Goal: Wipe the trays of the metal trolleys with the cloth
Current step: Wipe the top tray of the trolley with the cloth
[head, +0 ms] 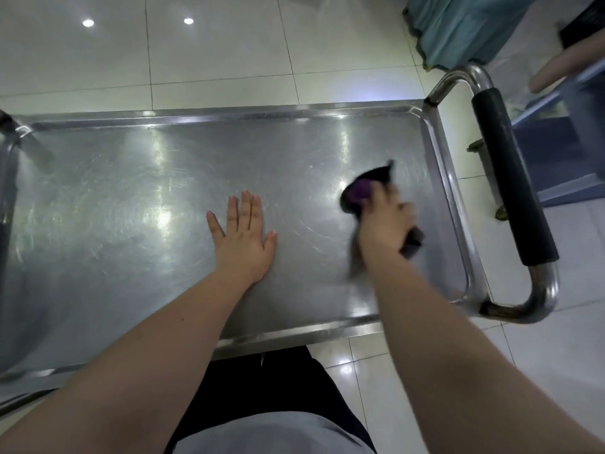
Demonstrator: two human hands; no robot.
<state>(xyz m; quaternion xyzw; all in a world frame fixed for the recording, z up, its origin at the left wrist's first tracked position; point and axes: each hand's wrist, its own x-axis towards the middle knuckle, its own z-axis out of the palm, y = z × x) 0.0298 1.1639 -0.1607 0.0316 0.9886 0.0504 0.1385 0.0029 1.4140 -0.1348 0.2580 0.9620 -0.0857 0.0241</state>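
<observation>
The cloth (360, 188), dark with a purple patch, sits bunched just right of the frame's centre, on the right part of the steel tray (131, 208). It looks soft, light and limp, so it probably handles best wadded in the palm; its loose ends stick out above and below the fist. The right hand (384, 221) grips it, fingers curled round the wad, and is blurred by motion. The tray looks rigid, smooth and likely slippery, with a raised rim and swirl marks. The left hand (244, 234) lies flat at centre, fingers straight, pressing on the metal, likely steadying the trolley. At the right edge runs a tubular push handle (510, 178) with a black grip. Pale floor tiles (212, 44) fill the top.
</observation>
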